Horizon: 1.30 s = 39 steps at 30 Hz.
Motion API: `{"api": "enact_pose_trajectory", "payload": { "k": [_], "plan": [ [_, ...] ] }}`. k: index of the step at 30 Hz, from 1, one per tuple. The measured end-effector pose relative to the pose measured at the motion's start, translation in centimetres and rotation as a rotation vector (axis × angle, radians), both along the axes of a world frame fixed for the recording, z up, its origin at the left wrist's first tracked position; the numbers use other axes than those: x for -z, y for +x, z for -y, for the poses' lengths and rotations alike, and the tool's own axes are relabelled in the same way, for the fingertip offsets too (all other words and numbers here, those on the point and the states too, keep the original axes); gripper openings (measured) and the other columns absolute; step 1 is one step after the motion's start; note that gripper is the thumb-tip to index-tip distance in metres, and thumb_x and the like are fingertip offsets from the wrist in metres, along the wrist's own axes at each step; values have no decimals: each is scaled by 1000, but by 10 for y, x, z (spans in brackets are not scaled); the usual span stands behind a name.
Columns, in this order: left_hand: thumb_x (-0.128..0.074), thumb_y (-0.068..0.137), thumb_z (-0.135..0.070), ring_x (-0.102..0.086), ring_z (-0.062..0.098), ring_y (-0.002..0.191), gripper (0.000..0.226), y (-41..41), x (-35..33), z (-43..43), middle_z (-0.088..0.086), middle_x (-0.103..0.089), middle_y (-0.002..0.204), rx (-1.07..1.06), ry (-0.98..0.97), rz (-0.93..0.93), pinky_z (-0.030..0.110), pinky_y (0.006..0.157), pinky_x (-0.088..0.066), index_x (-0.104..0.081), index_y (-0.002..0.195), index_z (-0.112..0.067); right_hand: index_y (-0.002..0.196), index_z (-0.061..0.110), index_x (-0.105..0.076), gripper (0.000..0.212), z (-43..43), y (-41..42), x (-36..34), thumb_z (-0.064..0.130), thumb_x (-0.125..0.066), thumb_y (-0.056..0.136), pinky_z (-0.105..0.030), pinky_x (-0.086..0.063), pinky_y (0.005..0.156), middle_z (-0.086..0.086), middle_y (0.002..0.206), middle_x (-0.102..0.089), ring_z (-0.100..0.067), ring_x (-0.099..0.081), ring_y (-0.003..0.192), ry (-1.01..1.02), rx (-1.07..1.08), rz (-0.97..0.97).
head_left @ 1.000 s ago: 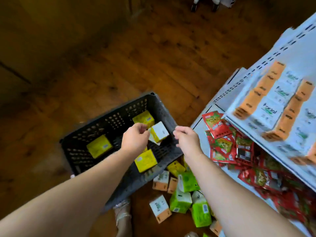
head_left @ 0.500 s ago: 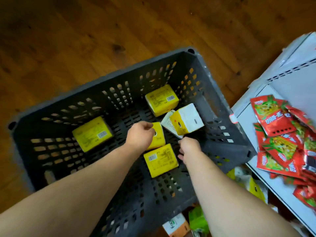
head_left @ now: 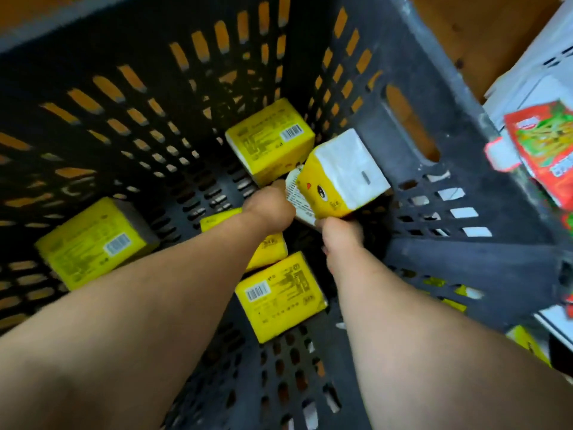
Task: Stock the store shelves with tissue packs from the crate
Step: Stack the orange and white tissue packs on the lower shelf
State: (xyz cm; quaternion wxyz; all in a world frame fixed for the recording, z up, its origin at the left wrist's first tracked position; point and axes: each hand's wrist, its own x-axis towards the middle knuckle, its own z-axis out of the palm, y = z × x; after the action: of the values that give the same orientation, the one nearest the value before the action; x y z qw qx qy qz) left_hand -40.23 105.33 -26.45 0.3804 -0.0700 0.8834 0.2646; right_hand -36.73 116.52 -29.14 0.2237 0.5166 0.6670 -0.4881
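A dark grey slotted crate [head_left: 459,256] fills the view. Several yellow tissue packs lie on its floor: one at the back [head_left: 269,141], one at the left [head_left: 93,243], one under my left forearm [head_left: 269,246], one near the front [head_left: 279,296]. A yellow-and-white pack [head_left: 341,175] leans tilted against the right wall, on top of a white-labelled pack [head_left: 296,197]. My left hand [head_left: 269,206] curls its fingers round the labelled pack's edge. My right hand [head_left: 339,232] grips the tilted pack's lower edge. Both hands' fingertips are hidden.
A white shelf [head_left: 533,82] stands to the right of the crate, with red snack packets [head_left: 545,150] lying on it. Wooden floor [head_left: 480,41] shows past the crate's far corner. Another yellow pack [head_left: 527,339] lies outside the crate at the lower right.
My view has dropped closer into the crate. Both hands have reached forward, the left off the middle pack, and now meet at the tilted pack by the right wall.
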Motion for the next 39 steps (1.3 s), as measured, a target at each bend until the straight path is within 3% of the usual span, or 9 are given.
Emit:
{"api": "enact_pose_trajectory", "payload": {
  "k": [4,9,12,16,21,26,29,34,39],
  "plan": [
    [-57,85,-18,-54,33,116,42,17,-28,14,13,-59,127,-93,84,-47,35,91,-45,-53,127,-18,114,-1,-57,43,3,4,-28,15,-70,76,-46,-49,95,-18,117,-62,-36,-58,109,-63,59,53],
    [-73,72,-13,-62,32,102,55,32,-92,48,15,-59,118,-345,219,-77,36,82,-53,-58,125,-15,98,11,-62,30,24,26,-99,26,-70,74,-27,-41,58,-8,99,-66,-23,-60,84,-257,12,77],
    [-78,65,-15,-59,30,105,45,43,-136,66,14,-58,117,-413,270,-99,40,92,-50,-64,108,-17,78,16,-60,8,24,46,-145,20,-66,80,-25,-37,55,-2,80,-60,-14,-51,68,-376,13,27],
    [-69,80,-8,-60,20,86,22,47,-199,75,8,-63,93,-566,404,-76,37,81,-52,-53,79,-22,96,18,-58,20,22,50,-205,6,-63,81,-25,-41,60,1,79,-60,-12,-52,65,-449,-74,-179],
    [-58,91,-25,-59,8,70,24,45,-274,80,0,-61,92,-661,492,-46,14,56,-48,-59,113,-16,103,12,-54,20,27,22,-278,4,-60,86,-23,-43,56,3,74,-57,-9,-50,59,-225,-327,-320],
    [-61,87,-22,-58,2,76,11,42,-327,86,-9,-66,87,-596,582,5,16,64,-43,-68,95,-20,82,19,-63,22,10,3,-329,40,-67,79,-35,-44,63,1,78,-62,-17,-53,68,23,-500,-347],
    [-63,86,-15,-62,-2,68,14,39,-349,80,-4,-69,86,-601,597,-13,6,55,-44,-70,96,-11,70,15,-62,32,2,3,-353,45,-70,75,-39,-50,66,-4,80,-69,-22,-63,74,24,-459,-358],
    [-58,90,-21,-61,20,72,12,31,-388,60,7,-68,83,-626,659,18,28,65,-45,-68,85,-19,80,18,-60,6,-14,10,-395,16,-61,86,-38,-49,81,-6,92,-69,-21,-63,85,-243,-193,-393],
    [-64,85,-32,-63,26,77,26,17,-429,34,11,-71,90,-568,639,-84,32,62,-44,-63,98,-10,86,19,-62,15,-42,18,-437,4,-61,82,-40,-51,81,-7,95,-69,-26,-64,90,-285,-57,-485]
  ]
}}
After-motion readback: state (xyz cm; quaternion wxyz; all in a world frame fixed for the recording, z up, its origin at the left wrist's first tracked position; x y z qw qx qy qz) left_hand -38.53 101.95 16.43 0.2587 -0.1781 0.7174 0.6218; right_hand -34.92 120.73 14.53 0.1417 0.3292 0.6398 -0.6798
